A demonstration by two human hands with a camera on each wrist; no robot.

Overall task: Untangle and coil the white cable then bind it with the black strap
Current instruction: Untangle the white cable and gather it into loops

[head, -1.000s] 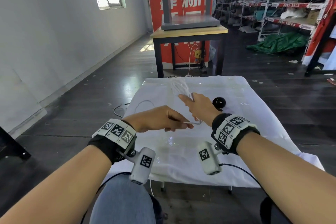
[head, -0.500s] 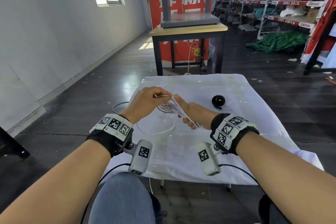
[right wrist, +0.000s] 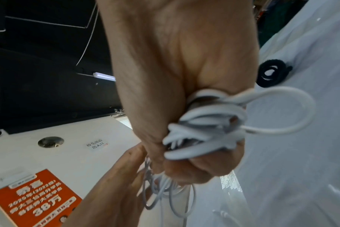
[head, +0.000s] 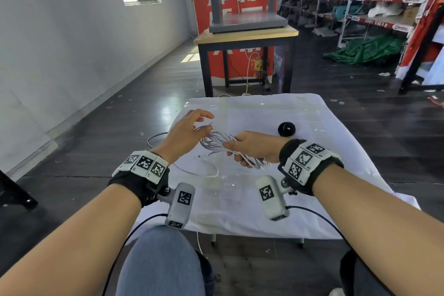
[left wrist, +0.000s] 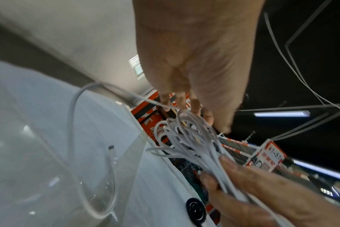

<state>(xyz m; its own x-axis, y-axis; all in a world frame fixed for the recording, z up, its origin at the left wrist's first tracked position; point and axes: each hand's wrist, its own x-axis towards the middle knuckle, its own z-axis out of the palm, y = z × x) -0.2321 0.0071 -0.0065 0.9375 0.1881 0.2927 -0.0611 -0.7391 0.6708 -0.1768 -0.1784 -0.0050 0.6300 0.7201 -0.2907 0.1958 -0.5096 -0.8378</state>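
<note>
My right hand (head: 236, 151) grips a bundle of white cable (head: 216, 142) loops in its fist, and the loops fan out to the left. In the right wrist view the cable (right wrist: 204, 130) is bunched in the curled fingers. My left hand (head: 204, 125) is at the far end of the loops and holds one strand at its fingertips (left wrist: 166, 106). The slack cable (left wrist: 74, 122) arcs down to the table and ends in a connector (left wrist: 112, 152). The rolled black strap (head: 286, 129) lies on the cloth just beyond my right hand, also seen as the strap (right wrist: 272, 73).
The small table is covered by a white cloth (head: 336, 151) with a clear plastic sheet on top. A wooden table (head: 247, 36) stands behind it, with shelving to the right. My knee (head: 161, 259) is under the near edge. Another cord (head: 153, 137) lies on the floor at left.
My left hand went from the table centre up and left to the far end of the loops, carrying a strand. My right hand tilted the bundle from upright to pointing left.
</note>
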